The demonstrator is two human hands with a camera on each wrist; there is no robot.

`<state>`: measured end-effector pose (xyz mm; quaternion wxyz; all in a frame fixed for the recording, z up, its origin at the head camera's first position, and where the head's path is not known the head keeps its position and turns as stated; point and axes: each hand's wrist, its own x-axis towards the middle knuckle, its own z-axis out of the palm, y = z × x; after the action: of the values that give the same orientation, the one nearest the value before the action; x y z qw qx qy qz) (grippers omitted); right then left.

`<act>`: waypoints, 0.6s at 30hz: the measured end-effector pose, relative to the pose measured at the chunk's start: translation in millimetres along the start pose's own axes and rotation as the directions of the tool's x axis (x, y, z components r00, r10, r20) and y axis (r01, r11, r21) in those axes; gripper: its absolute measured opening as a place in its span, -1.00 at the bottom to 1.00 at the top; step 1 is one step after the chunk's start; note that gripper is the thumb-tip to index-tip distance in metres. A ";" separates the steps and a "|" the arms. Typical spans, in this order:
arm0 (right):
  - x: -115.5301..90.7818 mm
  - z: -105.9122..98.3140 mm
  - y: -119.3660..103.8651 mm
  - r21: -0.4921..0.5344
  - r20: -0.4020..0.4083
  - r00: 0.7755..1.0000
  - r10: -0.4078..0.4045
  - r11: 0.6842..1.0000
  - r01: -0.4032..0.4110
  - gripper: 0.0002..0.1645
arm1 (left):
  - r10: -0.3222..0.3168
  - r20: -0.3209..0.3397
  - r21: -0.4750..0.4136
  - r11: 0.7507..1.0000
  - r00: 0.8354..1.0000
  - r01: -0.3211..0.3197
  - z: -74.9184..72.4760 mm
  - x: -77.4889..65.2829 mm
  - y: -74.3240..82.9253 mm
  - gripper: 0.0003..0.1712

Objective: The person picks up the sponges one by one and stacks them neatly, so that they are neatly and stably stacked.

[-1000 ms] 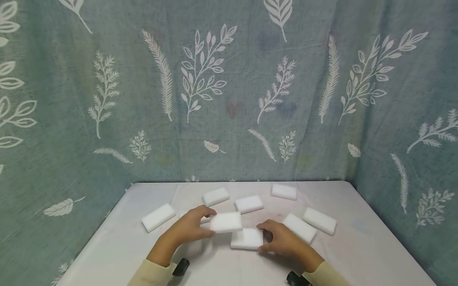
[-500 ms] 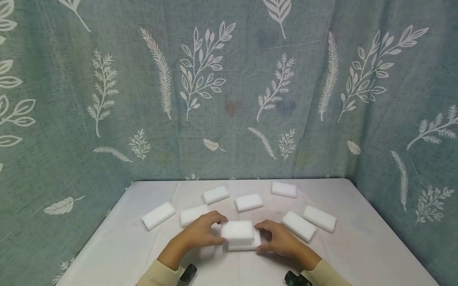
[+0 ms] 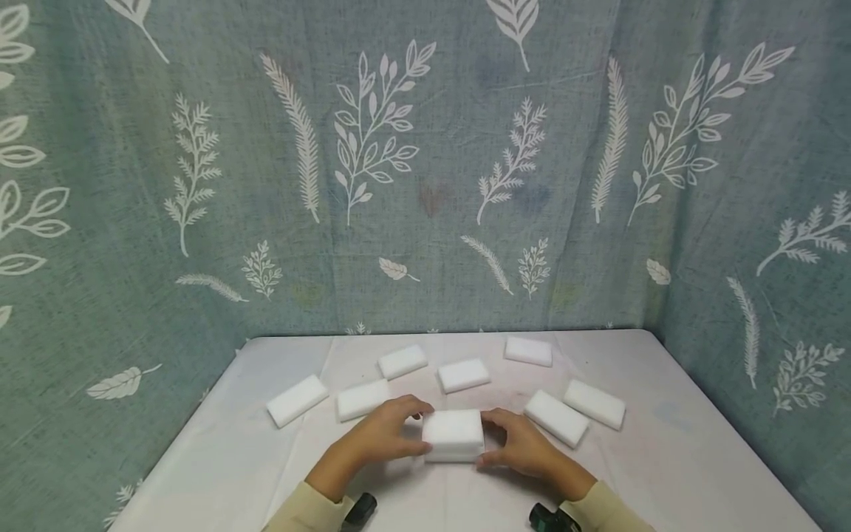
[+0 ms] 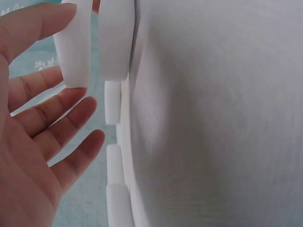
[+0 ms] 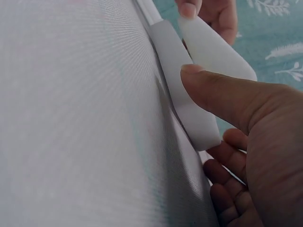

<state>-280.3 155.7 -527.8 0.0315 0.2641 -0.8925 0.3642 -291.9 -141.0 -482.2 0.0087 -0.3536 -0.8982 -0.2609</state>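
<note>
Two white melamine sponges are at the front middle of the table, one above the other. My left hand (image 3: 388, 432) pinches the upper sponge (image 3: 453, 424) between thumb and fingers at its left end. In the left wrist view a narrow gap separates this upper sponge (image 4: 75, 52) from the lower sponge (image 4: 115, 45). My right hand (image 3: 521, 443) grips the right end of the lower sponge (image 5: 182, 90), thumb on the near side and fingers behind. That lower block lies on the table, mostly covered from above in the head view.
Several more white sponges lie spread over the white table (image 3: 691, 473): some to the left, such as one sponge (image 3: 297, 401), others at the back, like another sponge (image 3: 528, 352), and a pair at right, including a sponge (image 3: 556, 419). Leaf-patterned cloth (image 3: 425, 185) encloses the table.
My left hand has carried the upper sponge rightward, from the left of the lower one to directly over it. The right hand has kept its grip, with the lower sponge nearly still.
</note>
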 end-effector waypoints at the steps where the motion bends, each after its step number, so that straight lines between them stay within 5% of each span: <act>1: 0.2 0.2 0.2 -0.003 -0.001 1.000 0.004 1.000 -0.004 -0.04 | -0.002 0.005 0.002 1.000 1.000 0.002 0.0 0.3 0.5 -0.35; 18: -1.8 -0.2 -0.2 0.040 -0.015 1.000 0.000 0.999 0.001 -0.16 | -0.026 0.034 -0.007 1.000 0.999 0.026 2.9 2.1 1.3 -0.25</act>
<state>-278.7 156.5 -528.0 0.0328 0.2622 -0.8847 0.3842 -292.1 -137.5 -483.6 -0.0114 -0.3462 -0.9019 -0.2582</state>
